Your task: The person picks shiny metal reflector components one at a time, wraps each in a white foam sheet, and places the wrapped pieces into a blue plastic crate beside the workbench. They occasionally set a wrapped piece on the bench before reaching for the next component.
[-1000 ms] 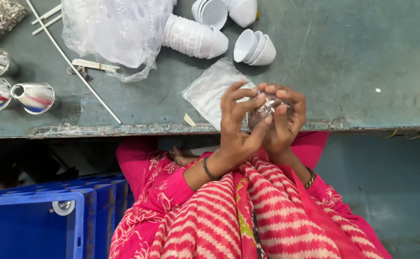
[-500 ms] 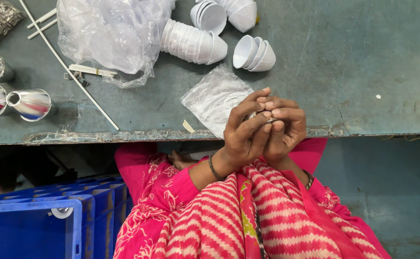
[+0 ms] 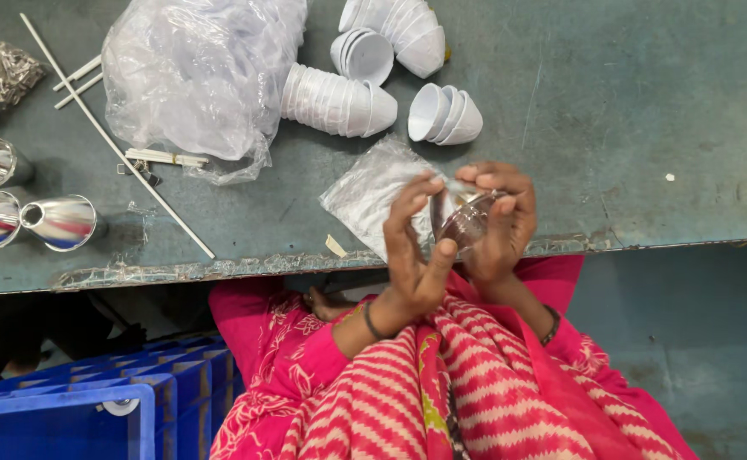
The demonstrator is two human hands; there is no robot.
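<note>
Both hands meet at the surface's (image 3: 561, 102) near edge: left hand (image 3: 412, 255) and right hand (image 3: 501, 226) cradle a small shiny cup (image 3: 465, 223) in its clear wrap, fingers curled around it, white cups (image 3: 339, 100) stacked beyond.

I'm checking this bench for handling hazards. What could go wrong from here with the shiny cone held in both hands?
The shiny silver reflector cone is pinched between the left hand and right hand right over the worn green table's edge; a slip would likely drop it into the lap or onto the floor. Bare fingertips may smudge its mirror finish. The small clear plastic bag beside the hands could get brushed off.
</note>
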